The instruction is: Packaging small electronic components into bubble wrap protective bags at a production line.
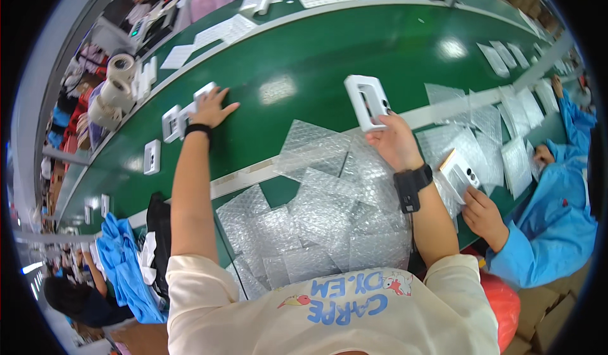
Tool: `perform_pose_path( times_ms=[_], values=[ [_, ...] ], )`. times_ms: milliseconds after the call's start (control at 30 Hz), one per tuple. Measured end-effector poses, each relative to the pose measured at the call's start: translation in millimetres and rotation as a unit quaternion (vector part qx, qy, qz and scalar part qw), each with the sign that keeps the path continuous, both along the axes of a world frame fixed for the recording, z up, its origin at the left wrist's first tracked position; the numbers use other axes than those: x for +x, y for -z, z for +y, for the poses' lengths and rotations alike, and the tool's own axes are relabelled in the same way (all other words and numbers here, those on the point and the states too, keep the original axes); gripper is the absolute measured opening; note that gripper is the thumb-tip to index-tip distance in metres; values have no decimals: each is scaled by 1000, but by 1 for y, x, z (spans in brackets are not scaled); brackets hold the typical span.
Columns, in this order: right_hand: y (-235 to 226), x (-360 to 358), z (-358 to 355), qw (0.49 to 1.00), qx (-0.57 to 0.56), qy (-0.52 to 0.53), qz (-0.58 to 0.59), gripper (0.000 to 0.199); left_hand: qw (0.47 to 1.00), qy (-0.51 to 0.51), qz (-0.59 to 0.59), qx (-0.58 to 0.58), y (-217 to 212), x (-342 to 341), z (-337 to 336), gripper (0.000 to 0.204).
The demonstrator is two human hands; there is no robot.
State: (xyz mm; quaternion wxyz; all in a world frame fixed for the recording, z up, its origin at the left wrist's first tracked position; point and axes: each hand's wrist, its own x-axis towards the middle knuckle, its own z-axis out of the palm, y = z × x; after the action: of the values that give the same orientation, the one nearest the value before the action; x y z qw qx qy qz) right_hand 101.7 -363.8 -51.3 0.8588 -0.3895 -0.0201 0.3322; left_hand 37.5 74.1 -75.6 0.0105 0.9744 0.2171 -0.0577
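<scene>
Head cam view: the left hand (214, 109) is stretched way out over the green desk (316, 57), fingers spread wide, right on top of a little cluster of white boxes (171, 124). Can't really tell if it's got a grip on any. Another white box (152, 157) sits just nearer, on its own. The right hand (394, 141) has its fingers curled round the lower end of a white windowed box (367, 103), held up tilted above the desk. Between the forearms there's a messy spread of clear bubble-wrap pouches (323, 203), overlapping all over the place. Off to the right, a co-worker in blue sleeves (529, 228) is holding a similar white box (460, 170) by its lower edge.
</scene>
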Motion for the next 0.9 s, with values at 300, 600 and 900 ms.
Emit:
perform_pose_path(
  times_ms=[300, 600, 900],
  values=[
    [2, 3, 17, 996, 10, -87, 3, 28, 963, 87, -249, 58, -70, 27, -92, 50],
    [-3, -5, -10, 956, -72, 34, -283, 16, 692, 679, -198, -145, -114, 29, -435, 7],
    [11, 6, 16, 996, 35, -69, 31, 16, 721, 671, -149, -86, -91, 31, -473, 3]
  ],
)
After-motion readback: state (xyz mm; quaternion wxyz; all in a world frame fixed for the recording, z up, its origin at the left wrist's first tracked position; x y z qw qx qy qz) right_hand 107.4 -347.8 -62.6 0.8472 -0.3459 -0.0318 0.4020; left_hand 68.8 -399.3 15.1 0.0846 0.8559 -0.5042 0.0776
